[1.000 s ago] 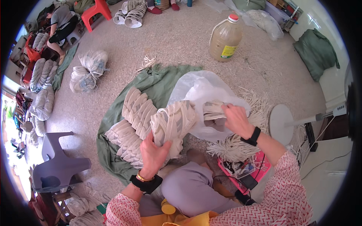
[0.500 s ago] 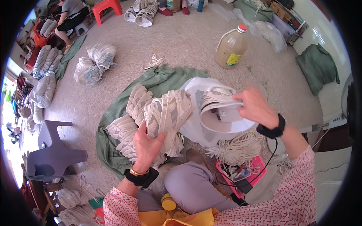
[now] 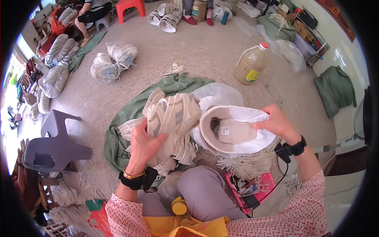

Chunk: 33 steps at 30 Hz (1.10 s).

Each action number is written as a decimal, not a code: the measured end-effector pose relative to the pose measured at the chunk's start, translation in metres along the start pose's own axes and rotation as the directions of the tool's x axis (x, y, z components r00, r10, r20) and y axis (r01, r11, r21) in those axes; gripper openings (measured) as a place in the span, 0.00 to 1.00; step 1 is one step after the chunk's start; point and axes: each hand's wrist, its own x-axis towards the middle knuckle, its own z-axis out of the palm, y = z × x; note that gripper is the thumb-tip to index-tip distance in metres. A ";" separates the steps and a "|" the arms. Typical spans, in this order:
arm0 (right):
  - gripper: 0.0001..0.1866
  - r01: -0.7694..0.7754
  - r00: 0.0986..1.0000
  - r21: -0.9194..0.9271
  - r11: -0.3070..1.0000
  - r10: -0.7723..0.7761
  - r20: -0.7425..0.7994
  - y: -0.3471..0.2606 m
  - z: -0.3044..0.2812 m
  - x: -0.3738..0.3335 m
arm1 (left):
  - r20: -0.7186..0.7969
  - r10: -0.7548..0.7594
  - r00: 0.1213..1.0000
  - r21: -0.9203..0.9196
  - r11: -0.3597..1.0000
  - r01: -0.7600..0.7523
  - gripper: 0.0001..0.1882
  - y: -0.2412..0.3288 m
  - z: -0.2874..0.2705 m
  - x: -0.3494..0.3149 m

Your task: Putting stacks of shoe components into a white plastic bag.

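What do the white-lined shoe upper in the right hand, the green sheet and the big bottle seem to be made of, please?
The shoe upper looks like matte fabric, judging by its smooth, softly bending white lining; the exact fibre is unclear. The green sheet seems dull woven cloth, perhaps synthetic, given its loose creases. The big bottle is probably plastic, as it looks translucent with a slight sheen.

White-lined shoe upper [image 3: 237, 132] in right grip [image 3: 279, 124]

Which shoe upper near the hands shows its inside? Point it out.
The upper in the right hand: its pale inside faces the camera, while the stack at the left hand shows outer sides.
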 end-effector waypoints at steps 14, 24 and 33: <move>0.14 0.285 0.812 -0.178 0.942 -0.336 -0.477 -0.079 0.152 0.151 | -0.473 0.004 0.881 0.044 0.999 0.019 0.23 -0.010 -0.063 -0.007; 0.13 0.647 0.636 -0.223 0.729 -0.677 -0.369 -0.213 0.229 0.116 | -0.624 -0.057 0.779 0.094 0.985 0.148 0.24 -0.025 -0.101 -0.028; 0.15 0.790 0.577 -0.104 0.605 -0.789 -0.209 -0.314 0.326 0.083 | -0.762 -0.087 0.642 0.175 0.926 0.334 0.23 -0.064 -0.192 -0.093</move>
